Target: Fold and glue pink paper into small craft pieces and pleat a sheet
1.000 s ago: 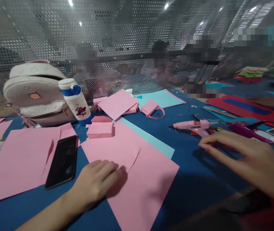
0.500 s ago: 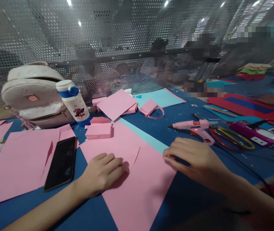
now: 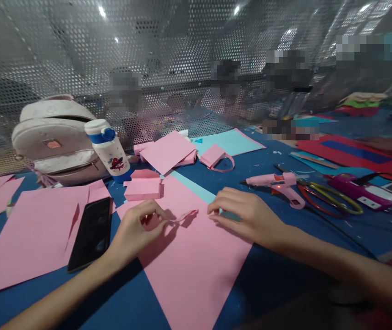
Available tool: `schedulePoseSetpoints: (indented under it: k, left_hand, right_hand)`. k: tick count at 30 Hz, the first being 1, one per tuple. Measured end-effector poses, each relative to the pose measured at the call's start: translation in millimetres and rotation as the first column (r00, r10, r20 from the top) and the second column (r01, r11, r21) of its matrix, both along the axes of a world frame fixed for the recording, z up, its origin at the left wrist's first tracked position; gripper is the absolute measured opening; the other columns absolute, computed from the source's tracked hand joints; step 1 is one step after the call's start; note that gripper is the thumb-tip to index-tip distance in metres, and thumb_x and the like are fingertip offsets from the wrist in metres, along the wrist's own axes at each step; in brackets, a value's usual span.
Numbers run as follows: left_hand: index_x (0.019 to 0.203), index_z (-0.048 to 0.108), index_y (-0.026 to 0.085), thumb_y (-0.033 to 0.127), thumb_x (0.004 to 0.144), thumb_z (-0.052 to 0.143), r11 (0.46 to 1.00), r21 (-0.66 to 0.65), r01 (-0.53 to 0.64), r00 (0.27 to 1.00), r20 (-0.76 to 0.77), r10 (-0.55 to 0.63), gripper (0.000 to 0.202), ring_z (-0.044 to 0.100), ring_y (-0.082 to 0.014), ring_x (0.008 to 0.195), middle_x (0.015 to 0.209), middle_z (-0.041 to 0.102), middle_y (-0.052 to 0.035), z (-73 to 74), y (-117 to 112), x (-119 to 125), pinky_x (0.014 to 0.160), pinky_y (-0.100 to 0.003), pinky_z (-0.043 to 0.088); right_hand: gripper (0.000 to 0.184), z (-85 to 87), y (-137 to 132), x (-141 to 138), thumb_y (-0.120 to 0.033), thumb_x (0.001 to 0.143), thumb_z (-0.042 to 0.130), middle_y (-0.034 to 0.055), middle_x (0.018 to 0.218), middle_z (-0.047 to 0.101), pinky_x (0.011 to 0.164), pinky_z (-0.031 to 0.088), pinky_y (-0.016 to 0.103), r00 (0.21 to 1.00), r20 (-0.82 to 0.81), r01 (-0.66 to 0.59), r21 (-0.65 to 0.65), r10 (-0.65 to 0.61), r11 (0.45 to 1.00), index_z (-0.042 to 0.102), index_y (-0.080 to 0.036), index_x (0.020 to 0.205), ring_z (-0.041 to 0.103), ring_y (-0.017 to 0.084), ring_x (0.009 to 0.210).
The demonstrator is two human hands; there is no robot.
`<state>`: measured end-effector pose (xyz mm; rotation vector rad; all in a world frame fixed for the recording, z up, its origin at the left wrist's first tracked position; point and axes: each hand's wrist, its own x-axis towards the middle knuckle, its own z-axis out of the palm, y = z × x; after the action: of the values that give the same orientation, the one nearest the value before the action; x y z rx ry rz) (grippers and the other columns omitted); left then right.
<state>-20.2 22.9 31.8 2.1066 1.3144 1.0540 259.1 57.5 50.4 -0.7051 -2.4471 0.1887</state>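
My left hand (image 3: 144, 224) pinches one end of a narrow pink paper strip (image 3: 186, 215) between thumb and fingertips. The strip is held over a large pink paper sheet (image 3: 199, 266). To its right, my right hand (image 3: 244, 213) hovers above the same sheet, fingers curved and thumb apart from them, with nothing between. A small folded pink paper box (image 3: 143, 187) stands just beyond my left hand. A pink paper piece with a looped strip (image 3: 216, 157) lies farther back. The pink glue gun (image 3: 274, 182) rests on its side beyond my right hand.
Scissors with red and yellow handles (image 3: 329, 199) and a purple power strip (image 3: 364, 191) lie at the right. On the left are a black phone (image 3: 91, 233), a white bottle (image 3: 111, 153) and a pale backpack (image 3: 58, 142). A perforated metal screen (image 3: 182, 46) stands behind.
My left hand has risen from lying on the sheet and now lifts the strip's end in a pinch. My right hand has moved left, toward the strip.
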Motion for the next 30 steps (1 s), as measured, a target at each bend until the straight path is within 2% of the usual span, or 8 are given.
schedulePoseSetpoints:
  k: [6, 12, 16, 20, 24, 30]
  left_hand:
    - [0.070, 0.067, 0.017, 0.018, 0.079, 0.060, 0.999, -0.023, -0.043, 0.999, 0.025, 0.043, 0.012, 0.044, -0.0093, 0.054, 0.066, 0.065, 0.0008, 5.0, 0.4, -1.5, 0.049, -0.019, 0.034]
    - [0.070, 0.066, 0.017, 0.017, 0.079, 0.060, 0.998, 0.004, -0.062, 0.997, 0.048, 0.061, 0.012, 0.043, -0.0089, 0.053, 0.065, 0.063, 0.0017, 1.6, -3.8, -2.8, 0.050, -0.019, 0.034]
    - [0.070, 0.065, 0.017, 0.016, 0.081, 0.060, 0.998, 0.035, -0.059, 0.996, 0.062, 0.057, 0.012, 0.046, -0.0096, 0.056, 0.066, 0.061, 0.0016, 0.2, -11.6, -0.6, 0.052, -0.020, 0.035]
    - [0.075, 0.064, 0.017, 0.010, 0.084, 0.060, 0.993, 0.115, 0.006, 0.998, 0.066, -0.013, 0.012, 0.053, -0.0101, 0.063, 0.071, 0.062, 0.0011, -1.1, -23.3, 4.3, 0.056, -0.020, 0.039]
    - [0.081, 0.062, 0.018, 0.006, 0.089, 0.059, 0.966, 0.245, 0.082, 0.996, 0.022, -0.090, 0.015, 0.059, -0.0122, 0.075, 0.078, 0.062, -0.0004, -3.0, -33.0, 7.3, 0.066, -0.023, 0.045]
    - [0.086, 0.061, 0.019, 0.004, 0.090, 0.059, 0.941, 0.312, 0.130, 0.991, -0.081, -0.109, 0.016, 0.058, -0.0138, 0.075, 0.079, 0.062, -0.0013, -6.0, -38.4, 6.5, 0.066, -0.025, 0.044]
  right_hand:
    - [0.011, 10.0, 13.0, -28.3, -0.026, 0.097, 0.060, 0.0040, 0.090, 0.071, 0.073, 0.043, 0.028, 0.994, -0.029, -0.105, -0.025, 0.104, 0.994, 0.068, -0.020, 0.092, 0.060, 0.017, 0.082]
    - [0.019, 4.1, 14.5, -42.4, -0.037, 0.092, 0.068, 0.0034, 0.091, 0.069, 0.071, 0.041, 0.027, 0.993, 0.030, -0.112, -0.041, 0.113, 0.993, 0.066, -0.019, 0.091, 0.058, 0.017, 0.082]
    - [0.025, -5.3, 11.9, -43.4, -0.042, 0.092, 0.067, 0.0039, 0.089, 0.069, 0.071, 0.040, 0.029, 0.992, 0.078, -0.106, 0.089, 0.099, 0.990, 0.066, -0.017, 0.092, 0.056, 0.018, 0.081]
    - [0.019, -10.7, 8.3, -42.2, -0.033, 0.099, 0.058, 0.0033, 0.087, 0.069, 0.070, 0.037, 0.030, 0.992, 0.078, -0.114, 0.208, 0.100, 0.971, 0.066, -0.018, 0.089, 0.053, 0.017, 0.077]
    - [0.022, -9.9, 3.8, -40.6, -0.024, 0.101, 0.051, 0.0025, 0.082, 0.069, 0.067, 0.035, 0.031, 0.990, 0.067, -0.140, 0.334, 0.124, 0.932, 0.067, -0.019, 0.087, 0.050, 0.017, 0.073]
    - [0.018, -6.6, 0.5, -37.6, -0.020, 0.099, 0.055, 0.0010, 0.076, 0.070, 0.064, 0.034, 0.030, 0.986, -0.020, -0.137, 0.459, 0.165, 0.878, 0.068, -0.020, 0.087, 0.050, 0.015, 0.069]
